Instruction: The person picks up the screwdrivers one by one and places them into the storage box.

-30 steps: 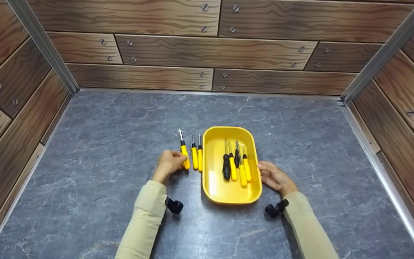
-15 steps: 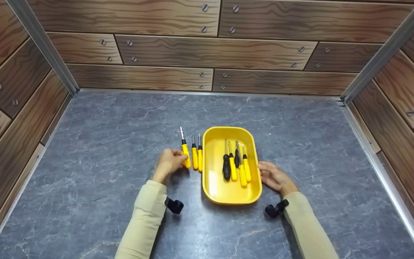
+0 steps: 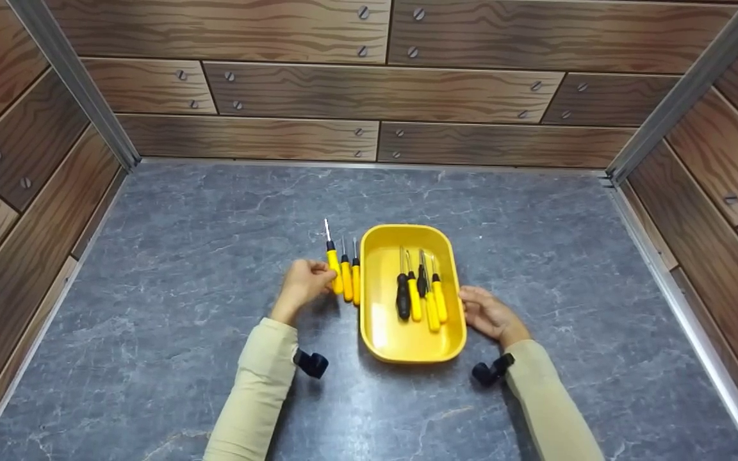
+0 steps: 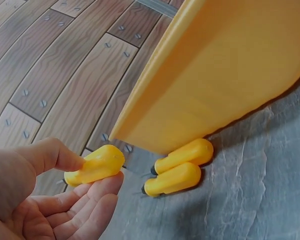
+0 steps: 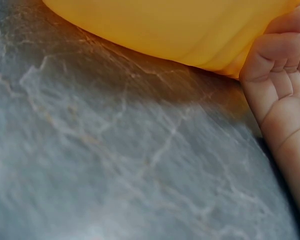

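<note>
My left hand [image 3: 305, 282] pinches the yellow handle of a screwdriver [image 3: 334, 262] between thumb and fingers, its shaft pointing away. In the left wrist view this handle [image 4: 101, 163] appears higher than two other yellow screwdrivers [image 4: 184, 155] lying side by side on the table. Those two lie between my left hand and a yellow plastic tray [image 3: 378, 326], close along its left wall. Several screwdrivers rest in the tray, some yellow-handled [image 3: 433, 314], others black-handled [image 3: 403, 298]. My right hand [image 3: 487, 312] rests its fingers against the tray's right wall; the right wrist view shows them loosely bent.
The grey marble-patterned table [image 3: 215, 211] is enclosed by wood-print panels [image 3: 382, 93] at the back and both sides, with metal strips along the edges. A black wrist camera [image 3: 311, 363] sits on the left sleeve, another [image 3: 492, 370] on the right.
My left hand has moved the pinched screwdriver slightly right and away from me, closer to the two lying beside the tray. The right hand and the tray stay in place.
</note>
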Motion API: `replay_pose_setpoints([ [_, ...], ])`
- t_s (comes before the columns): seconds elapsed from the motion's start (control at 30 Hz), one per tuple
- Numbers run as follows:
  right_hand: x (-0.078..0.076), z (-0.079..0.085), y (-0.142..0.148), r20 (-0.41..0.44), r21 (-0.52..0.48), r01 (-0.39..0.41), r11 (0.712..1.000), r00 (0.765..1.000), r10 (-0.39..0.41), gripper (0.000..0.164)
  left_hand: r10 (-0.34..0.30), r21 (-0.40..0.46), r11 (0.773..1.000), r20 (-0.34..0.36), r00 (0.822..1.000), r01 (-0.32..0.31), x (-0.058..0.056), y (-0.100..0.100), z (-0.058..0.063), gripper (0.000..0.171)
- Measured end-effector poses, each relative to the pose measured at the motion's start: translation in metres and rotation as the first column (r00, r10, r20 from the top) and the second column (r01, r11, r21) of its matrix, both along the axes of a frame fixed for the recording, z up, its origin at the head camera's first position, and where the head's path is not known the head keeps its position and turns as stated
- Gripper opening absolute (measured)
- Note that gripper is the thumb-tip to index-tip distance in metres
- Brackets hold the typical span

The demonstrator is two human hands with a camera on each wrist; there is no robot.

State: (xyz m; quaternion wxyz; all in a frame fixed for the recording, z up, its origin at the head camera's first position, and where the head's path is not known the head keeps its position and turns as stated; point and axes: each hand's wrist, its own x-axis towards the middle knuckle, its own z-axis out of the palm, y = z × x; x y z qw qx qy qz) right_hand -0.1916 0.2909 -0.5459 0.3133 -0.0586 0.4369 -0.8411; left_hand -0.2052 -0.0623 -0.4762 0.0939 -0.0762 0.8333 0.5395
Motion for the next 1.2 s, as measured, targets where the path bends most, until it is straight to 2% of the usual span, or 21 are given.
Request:
replay_pose_setpoints([
  [0.3,-0.001,0.002,0.0,-0.007,0.007,-0.025,1.0,1.0,0.025,0.038,-0.009,0.038,0.999,-0.031,0.999,0.01,0.001,0.003,0.005,0.023],
  [0.57,0.0,0.003,-0.001,0.006,0.021,-0.007,1.0,1.0,0.007,0.035,-0.023,0.018,1.0,-0.02,1.0,0.023,0.003,0.008,0.012,0.025],
  [0.93,0.0,0.003,-0.001,0.021,-0.013,-0.014,1.0,1.0,0.014,0.041,-0.047,0.068,0.996,-0.046,0.998,0.05,0.004,0.016,0.019,0.026],
  [1.2,0.0,0.001,0.0,-0.011,-0.022,-0.025,0.999,1.0,0.025,0.044,-0.06,0.059,0.996,-0.062,0.996,0.063,0.005,0.021,0.023,0.023],
])
